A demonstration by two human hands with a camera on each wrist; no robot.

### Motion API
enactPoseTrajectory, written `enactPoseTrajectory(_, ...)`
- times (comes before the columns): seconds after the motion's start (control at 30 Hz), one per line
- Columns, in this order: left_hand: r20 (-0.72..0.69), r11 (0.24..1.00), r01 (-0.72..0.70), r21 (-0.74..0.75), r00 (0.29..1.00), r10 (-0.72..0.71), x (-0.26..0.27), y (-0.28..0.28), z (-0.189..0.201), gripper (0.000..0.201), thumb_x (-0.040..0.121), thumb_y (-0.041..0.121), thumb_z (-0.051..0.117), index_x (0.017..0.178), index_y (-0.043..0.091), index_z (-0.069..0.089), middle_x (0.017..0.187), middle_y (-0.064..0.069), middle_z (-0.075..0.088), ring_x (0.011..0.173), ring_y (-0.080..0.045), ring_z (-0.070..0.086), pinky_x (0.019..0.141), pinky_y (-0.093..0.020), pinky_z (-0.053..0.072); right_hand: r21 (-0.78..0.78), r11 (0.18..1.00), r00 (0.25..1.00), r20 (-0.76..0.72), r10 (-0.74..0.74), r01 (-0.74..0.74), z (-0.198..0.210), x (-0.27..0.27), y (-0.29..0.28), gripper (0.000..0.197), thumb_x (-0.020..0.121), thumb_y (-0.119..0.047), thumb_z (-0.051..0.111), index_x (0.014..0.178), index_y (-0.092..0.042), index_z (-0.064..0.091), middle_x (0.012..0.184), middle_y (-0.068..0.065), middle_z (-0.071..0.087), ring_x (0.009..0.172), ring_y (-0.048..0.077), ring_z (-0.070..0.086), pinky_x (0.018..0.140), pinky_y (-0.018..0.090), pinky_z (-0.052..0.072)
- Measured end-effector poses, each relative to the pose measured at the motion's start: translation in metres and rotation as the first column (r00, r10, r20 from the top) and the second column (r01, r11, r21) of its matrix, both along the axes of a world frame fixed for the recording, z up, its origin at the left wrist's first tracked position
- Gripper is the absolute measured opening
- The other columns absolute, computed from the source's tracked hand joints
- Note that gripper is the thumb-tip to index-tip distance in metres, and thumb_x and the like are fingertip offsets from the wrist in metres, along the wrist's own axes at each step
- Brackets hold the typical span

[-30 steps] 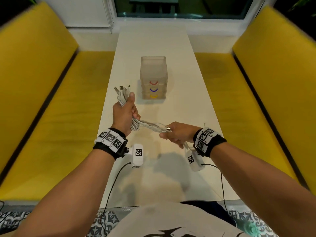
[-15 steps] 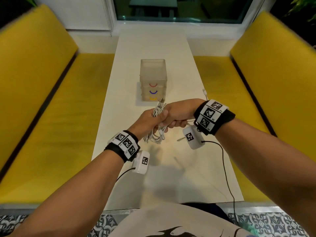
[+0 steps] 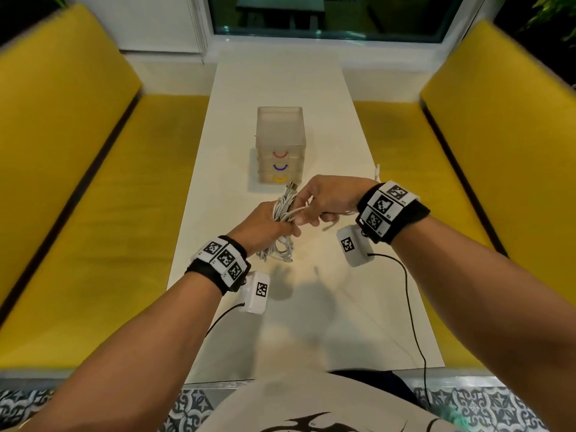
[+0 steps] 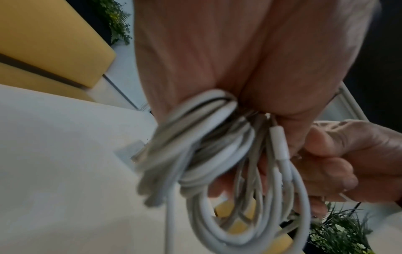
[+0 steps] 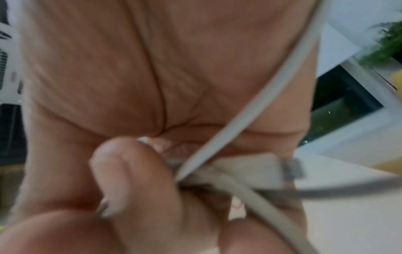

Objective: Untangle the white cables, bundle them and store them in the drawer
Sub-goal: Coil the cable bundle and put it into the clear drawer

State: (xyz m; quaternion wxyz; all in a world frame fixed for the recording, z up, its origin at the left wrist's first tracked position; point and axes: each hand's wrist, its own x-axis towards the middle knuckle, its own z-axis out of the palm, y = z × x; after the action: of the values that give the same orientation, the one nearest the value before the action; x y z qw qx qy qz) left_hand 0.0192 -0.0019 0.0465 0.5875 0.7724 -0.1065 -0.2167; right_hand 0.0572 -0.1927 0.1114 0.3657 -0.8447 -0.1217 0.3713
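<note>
My left hand (image 3: 263, 227) grips a coiled bundle of white cables (image 3: 282, 210) above the white table (image 3: 280, 88); the loops hang below the fist (image 4: 217, 163). Just right of it my right hand (image 3: 324, 202) pinches a loose cable strand (image 3: 300, 209) that runs across the bundle, seen close up as a taut white cable (image 5: 250, 120) crossing the palm. A metal plug (image 3: 292, 186) sticks up from the top of the bundle. The small translucent drawer unit (image 3: 280, 145) stands just beyond the hands; its red, blue and yellow handled drawers are closed.
Yellow bench seats (image 3: 78, 182) flank the narrow table on both sides. A cable end (image 3: 378, 173) lies on the table behind my right wrist. Black wires (image 3: 411, 307) trail from the wrist cameras toward my body.
Both hands came together and moved forward toward the drawer unit. The right hand went from pulling a strand out to the right to bringing it over the bundle held by the left hand.
</note>
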Motion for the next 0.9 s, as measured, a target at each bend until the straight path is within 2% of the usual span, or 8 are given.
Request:
enactPoseTrajectory(0.13, -0.063, 0.997, -0.048, 0.054, 0.997, 0.052, 0.002, 0.015, -0.009, 0.006, 0.086, 0.007, 0.072, 0.091, 0.007, 0.072, 0.076, -0.009, 0.074, 0.074, -0.021, 0.069, 0.077, -0.038, 0.052, -0.164, 0.983, 0.99, 0.126, -0.059, 0.08, 0.001, 0.008, -0.017, 0.035, 0.079, -0.037, 0.084, 0.089, -0.011, 0.063, 0.053, -0.005, 0.052, 0.046, 0.013, 0.041, 0.048, 0.026, 0.042)
enactPoseTrajectory(0.23, -0.09, 0.988, -0.154, -0.006, 0.984, 0.153, 0.0, 0.02, -0.012, 0.02, 0.093, 0.015, 0.07, 0.096, -0.005, 0.066, 0.074, -0.018, 0.07, 0.068, -0.028, 0.071, 0.075, -0.039, 0.056, 0.165, 0.96, 0.974, -0.025, -0.226, 0.227, -0.009, 0.009, -0.03, 0.022, 0.087, -0.023, 0.076, 0.093, -0.011, 0.058, 0.062, 0.0, 0.049, 0.047, 0.012, 0.034, 0.046, 0.026, 0.036)
enactPoseTrajectory(0.3, -0.096, 0.966, -0.251, -0.053, 0.965, 0.246, -0.001, 0.017, -0.015, 0.024, 0.092, 0.021, 0.072, 0.086, -0.001, 0.065, 0.069, -0.018, 0.066, 0.062, -0.031, 0.07, 0.068, -0.038, 0.055, 0.424, 0.812, 0.916, -0.188, -0.356, 0.402, -0.019, 0.006, -0.026, 0.006, 0.094, -0.009, 0.062, 0.092, -0.011, 0.056, 0.072, 0.003, 0.05, 0.049, 0.012, 0.032, 0.046, 0.026, 0.029)
enactPoseTrajectory(0.37, -0.091, 0.931, -0.352, -0.098, 0.935, 0.344, 0.0, 0.01, -0.018, 0.03, 0.09, 0.027, 0.074, 0.075, 0.004, 0.063, 0.064, -0.015, 0.063, 0.06, -0.03, 0.066, 0.064, -0.037, 0.053, 0.558, 0.612, 0.827, -0.329, -0.456, 0.56, -0.031, -0.001, -0.012, 0.012, 0.097, -0.002, 0.052, 0.092, -0.012, 0.056, 0.078, 0.006, 0.053, 0.051, 0.012, 0.037, 0.047, 0.025, 0.028)
enactPoseTrajectory(0.5, -0.096, 0.862, -0.476, -0.176, 0.879, 0.467, 0.0, -0.008, -0.011, 0.034, 0.086, 0.039, 0.077, 0.071, 0.011, 0.065, 0.058, -0.004, 0.063, 0.06, -0.024, 0.061, 0.062, -0.036, 0.054, 0.62, 0.306, 0.655, -0.471, -0.591, 0.722, -0.05, -0.025, 0.029, 0.017, 0.1, 0.002, 0.043, 0.111, -0.006, 0.054, 0.079, 0.007, 0.058, 0.059, 0.016, 0.044, 0.05, 0.026, 0.038)
enactPoseTrajectory(0.6, -0.121, 0.846, -0.458, -0.274, 0.889, 0.442, -0.001, -0.021, -0.006, 0.031, 0.078, 0.042, 0.082, 0.084, 0.013, 0.072, 0.071, -0.003, 0.072, 0.067, -0.02, 0.068, 0.066, -0.033, 0.058, 0.614, 0.196, 0.527, -0.42, -0.739, 0.765, -0.064, -0.032, 0.053, 0.026, 0.097, 0.004, 0.044, 0.12, -0.001, 0.056, 0.088, 0.018, 0.065, 0.073, 0.031, 0.056, 0.063, 0.038, 0.051)
enactPoseTrajectory(0.73, -0.139, 0.839, -0.463, -0.286, 0.886, 0.442, -0.001, -0.025, -0.012, 0.029, 0.08, 0.034, 0.083, 0.098, 0.014, 0.074, 0.085, -0.006, 0.078, 0.078, -0.018, 0.074, 0.069, -0.032, 0.059, 0.582, 0.242, 0.474, -0.286, -0.833, 0.776, -0.067, -0.035, 0.066, 0.027, 0.094, 0.0, 0.047, 0.107, 0.0, 0.07, 0.102, 0.025, 0.073, 0.09, 0.034, 0.071, 0.085, 0.055, 0.057)
enactPoseTrajectory(0.9, -0.16, 0.842, -0.496, -0.213, 0.868, 0.47, -0.002, -0.026, -0.016, 0.028, 0.083, 0.036, 0.081, 0.08, 0.011, 0.069, 0.063, 0.002, 0.069, 0.059, -0.011, 0.066, 0.057, -0.026, 0.052, 0.546, 0.345, 0.536, -0.239, -0.81, 0.764, -0.073, -0.049, 0.078, 0.035, 0.098, -0.008, 0.039, 0.105, -0.005, 0.073, 0.104, 0.018, 0.075, 0.102, 0.035, 0.071, 0.092, 0.054, 0.057)
